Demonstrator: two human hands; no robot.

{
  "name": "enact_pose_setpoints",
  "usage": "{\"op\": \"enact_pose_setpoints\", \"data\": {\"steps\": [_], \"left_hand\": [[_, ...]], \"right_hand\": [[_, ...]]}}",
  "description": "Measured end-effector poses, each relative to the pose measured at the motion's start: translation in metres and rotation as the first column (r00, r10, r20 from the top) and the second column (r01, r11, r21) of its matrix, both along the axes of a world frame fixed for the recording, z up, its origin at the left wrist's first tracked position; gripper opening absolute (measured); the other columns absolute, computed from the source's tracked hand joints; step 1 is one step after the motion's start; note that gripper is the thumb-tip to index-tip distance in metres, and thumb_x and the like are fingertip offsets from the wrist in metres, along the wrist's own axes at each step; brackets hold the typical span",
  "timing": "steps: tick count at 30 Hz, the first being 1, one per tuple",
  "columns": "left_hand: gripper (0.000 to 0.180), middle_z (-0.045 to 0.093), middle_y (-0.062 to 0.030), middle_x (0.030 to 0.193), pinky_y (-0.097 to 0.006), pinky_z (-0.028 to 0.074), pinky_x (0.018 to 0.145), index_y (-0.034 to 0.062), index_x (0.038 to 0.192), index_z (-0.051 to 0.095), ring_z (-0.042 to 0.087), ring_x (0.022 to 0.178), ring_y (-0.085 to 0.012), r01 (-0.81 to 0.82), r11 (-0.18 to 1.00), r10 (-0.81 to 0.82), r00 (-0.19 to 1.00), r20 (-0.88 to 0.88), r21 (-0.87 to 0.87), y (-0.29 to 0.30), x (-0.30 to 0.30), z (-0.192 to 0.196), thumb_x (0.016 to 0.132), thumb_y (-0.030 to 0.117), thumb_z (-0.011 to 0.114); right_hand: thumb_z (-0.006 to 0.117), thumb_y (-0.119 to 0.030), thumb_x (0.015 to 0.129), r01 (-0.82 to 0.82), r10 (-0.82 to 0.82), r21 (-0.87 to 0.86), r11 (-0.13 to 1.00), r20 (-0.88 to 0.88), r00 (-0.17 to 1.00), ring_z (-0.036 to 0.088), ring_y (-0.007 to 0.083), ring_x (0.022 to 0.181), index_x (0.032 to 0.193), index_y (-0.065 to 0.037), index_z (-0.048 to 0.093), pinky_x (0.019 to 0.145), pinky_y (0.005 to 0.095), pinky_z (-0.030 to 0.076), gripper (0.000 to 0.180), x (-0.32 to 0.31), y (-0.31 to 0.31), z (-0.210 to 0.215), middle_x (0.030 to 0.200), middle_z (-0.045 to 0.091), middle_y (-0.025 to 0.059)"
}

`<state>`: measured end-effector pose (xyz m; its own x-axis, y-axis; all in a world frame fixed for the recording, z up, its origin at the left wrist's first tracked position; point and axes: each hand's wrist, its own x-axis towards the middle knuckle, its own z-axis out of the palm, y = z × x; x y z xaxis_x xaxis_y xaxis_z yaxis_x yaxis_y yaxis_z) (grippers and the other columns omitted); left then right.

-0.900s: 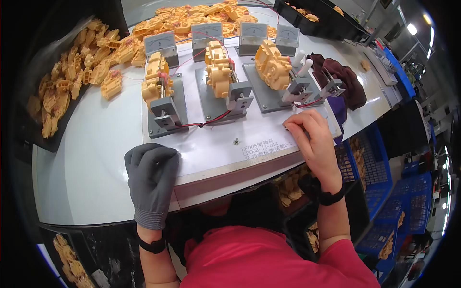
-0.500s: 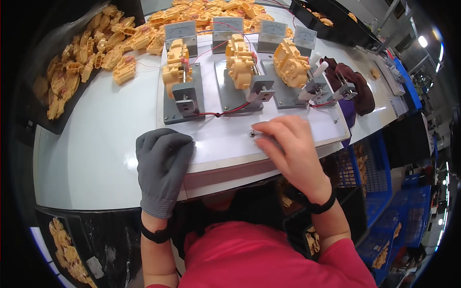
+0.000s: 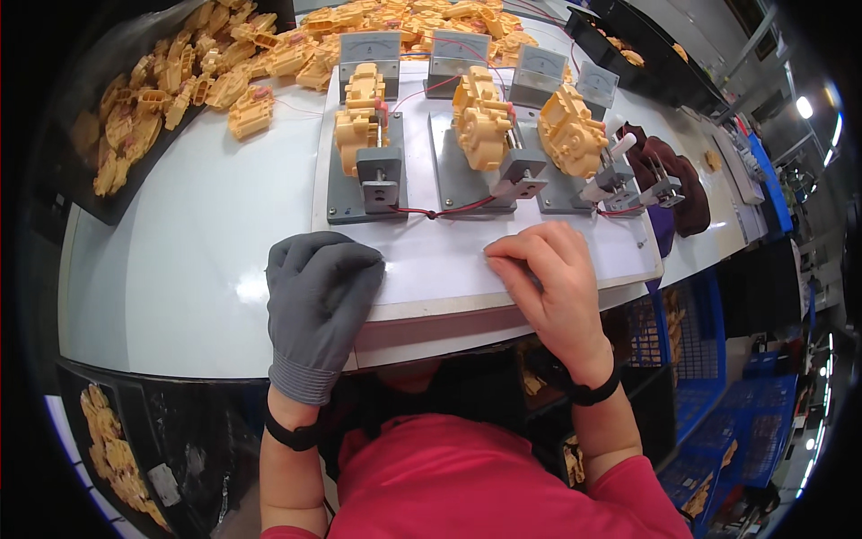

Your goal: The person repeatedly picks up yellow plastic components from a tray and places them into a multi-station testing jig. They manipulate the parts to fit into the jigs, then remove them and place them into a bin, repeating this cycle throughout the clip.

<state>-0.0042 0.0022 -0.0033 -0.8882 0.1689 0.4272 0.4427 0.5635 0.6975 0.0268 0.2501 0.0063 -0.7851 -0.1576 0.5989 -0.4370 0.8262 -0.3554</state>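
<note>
Hands rest on the white board (image 3: 449, 269) at the counter's (image 3: 180, 269) near edge. Left hand (image 3: 316, 301), in a grey glove, lies flat and empty, fingers loosely curled. Right hand (image 3: 548, 278), bare, presses its fingertips to the board, holding nothing visible. Three yellow plastic housings (image 3: 480, 117) sit clamped in grey fixtures (image 3: 368, 175) just beyond, red wires (image 3: 440, 212) running between.

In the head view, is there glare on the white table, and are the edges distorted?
Head view: a soft glare patch lies on the table left of the gloved left hand; straight table edges bend toward the rim; corners are black; a bright lamp flares at right.
</note>
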Motion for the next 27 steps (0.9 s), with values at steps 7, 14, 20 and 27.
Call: {"op": "enact_pose_setpoints", "data": {"steps": [7, 14, 20, 27], "left_hand": [[0.014, 0.067, -0.0063, 0.1, -0.04, 0.041, 0.094, 0.0104, 0.095, 0.073, 0.055, 0.103, -0.0281, 0.006, 1.0, -0.006, 0.999, -0.034, 0.0, -0.0008, -0.0019, -0.0021, 0.082, 0.014, 0.075], [0.012, 0.063, -0.0096, 0.101, -0.037, 0.047, 0.09, 0.0037, 0.095, 0.07, 0.054, 0.105, -0.026, 0.037, 0.997, -0.041, 0.998, -0.053, -0.065, -0.0019, -0.0011, 0.002, 0.083, 0.004, 0.072], [0.012, 0.066, -0.0039, 0.095, -0.039, 0.041, 0.092, 0.013, 0.093, 0.074, 0.056, 0.1, -0.027, 0.028, 0.999, -0.03, 0.996, -0.079, -0.026, -0.002, -0.0039, -0.0018, 0.081, 0.014, 0.075], [0.01, 0.066, -0.004, 0.095, -0.04, 0.042, 0.09, 0.0135, 0.093, 0.073, 0.056, 0.098, -0.0278, 0.033, 0.998, -0.038, 0.993, -0.113, -0.049, -0.0025, -0.0047, -0.0028, 0.083, 0.015, 0.075]], "right_hand": [[0.077, -0.011, 0.082, 0.03, -0.029, -0.032, 0.999, 0.03, 0.999, 0.058, 0.0226, 0.082, 0.095, -0.011, 0.071, 0.075, 0.0362, 0.042, 0.015, 0.0018, -0.003, -0.0002, 0.087, 0.062, 0.0012], [0.077, -0.011, 0.082, 0.048, -0.047, -0.038, 0.998, 0.028, 0.999, 0.059, 0.022, 0.082, 0.097, -0.011, 0.071, 0.074, 0.0359, 0.043, 0.016, 0.0023, -0.004, 0.0005, 0.088, 0.063, 0.0008], [0.077, -0.011, 0.082, 0.048, -0.047, -0.035, 0.998, 0.029, 0.998, 0.059, 0.0216, 0.082, 0.096, -0.011, 0.071, 0.074, 0.0354, 0.043, 0.016, 0.0019, -0.0037, 0.0008, 0.087, 0.063, 0.0004], [0.077, -0.012, 0.082, 0.051, -0.05, -0.037, 0.998, 0.031, 0.998, 0.06, 0.0217, 0.082, 0.096, -0.012, 0.071, 0.074, 0.0354, 0.043, 0.015, 0.0022, -0.0042, -0.0001, 0.087, 0.063, 0.0006]]}}
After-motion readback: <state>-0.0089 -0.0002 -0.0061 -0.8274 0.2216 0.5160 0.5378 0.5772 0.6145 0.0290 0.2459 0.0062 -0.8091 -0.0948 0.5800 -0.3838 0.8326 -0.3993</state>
